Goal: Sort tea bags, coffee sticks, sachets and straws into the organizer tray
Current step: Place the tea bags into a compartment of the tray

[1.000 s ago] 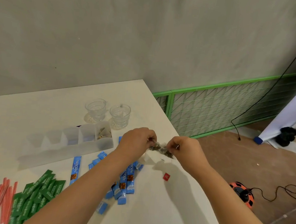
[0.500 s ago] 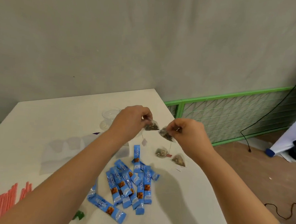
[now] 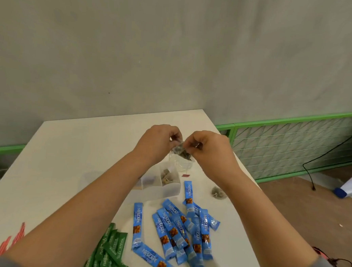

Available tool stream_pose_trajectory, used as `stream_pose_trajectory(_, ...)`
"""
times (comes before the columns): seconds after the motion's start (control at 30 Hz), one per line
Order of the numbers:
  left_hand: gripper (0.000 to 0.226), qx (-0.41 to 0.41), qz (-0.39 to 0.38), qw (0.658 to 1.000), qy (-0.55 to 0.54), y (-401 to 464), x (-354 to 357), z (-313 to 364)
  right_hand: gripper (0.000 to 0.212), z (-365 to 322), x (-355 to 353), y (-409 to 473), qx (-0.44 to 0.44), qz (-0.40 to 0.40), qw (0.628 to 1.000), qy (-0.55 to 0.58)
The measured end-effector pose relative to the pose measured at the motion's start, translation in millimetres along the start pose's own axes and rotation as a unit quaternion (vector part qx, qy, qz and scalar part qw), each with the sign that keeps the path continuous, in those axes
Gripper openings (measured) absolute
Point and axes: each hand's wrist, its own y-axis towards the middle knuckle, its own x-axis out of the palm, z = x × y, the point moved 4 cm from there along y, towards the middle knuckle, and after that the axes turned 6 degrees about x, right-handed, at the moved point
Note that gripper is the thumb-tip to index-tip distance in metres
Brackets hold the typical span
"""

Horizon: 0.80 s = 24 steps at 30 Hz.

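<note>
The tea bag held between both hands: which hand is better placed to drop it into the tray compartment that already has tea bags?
Probably the left hand. It pinches the tea bag together with the right hand, but its wrist lies directly above the organizer tray, whereas the right hand sits further to the side.

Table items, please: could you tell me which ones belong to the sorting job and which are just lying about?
Belonging to the job:
- tea bag pinched by left hand and right hand
- loose tea bag
- organizer tray
- coffee sticks
- green sachets
- red straws

Just lying about:
- glass cup
- black cable
- green fence
</note>
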Motion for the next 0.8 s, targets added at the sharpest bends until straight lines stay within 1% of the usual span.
stream_pose_trajectory(0.13, 0.022, 0.006, -0.032, 0.999, 0.011, -1.3, 7.6, -18.3, 0.015, -5.4, 21.7, 9.3, 0.008, -0.017, 1.000, -0.001)
stream_pose_trajectory(0.2, 0.024, 0.003, -0.045, 0.999, 0.006, -1.9, 12.0, -26.9, 0.016, -4.9, 30.8, 12.8, 0.014, -0.021, 1.000, 0.003)
stream_pose_trajectory(0.33, 0.021, -0.002, -0.056, 0.998, -0.015, -2.4, 22.0, -45.5, 0.016, -0.1, 50.3, 16.8, 0.032, -0.025, 0.999, 0.014)
stream_pose_trajectory(0.5, 0.010, -0.026, -0.057, 0.995, -0.078, -2.5, 34.0, -61.0, 0.013, 11.1, 68.3, 15.3, 0.055, -0.042, 0.998, 0.007)
stream_pose_trajectory(0.57, 0.011, -0.032, -0.069, 0.993, -0.089, -2.4, 39.7, -64.5, 0.012, 17.5, 74.4, 13.5, 0.068, -0.047, 0.997, 0.001)
stream_pose_trajectory(0.7, 0.008, -0.043, -0.103, 0.990, -0.083, -7.8, 52.1, -70.0, 0.015, 31.4, 89.2, 7.3, 0.094, -0.055, 0.994, -0.010)
stream_pose_trajectory(0.8, 0.009, -0.030, -0.128, 0.990, -0.045, -13.7, 63.0, -73.0, 0.018, 38.3, 103.6, 0.7, 0.088, -0.085, 0.989, -0.088)
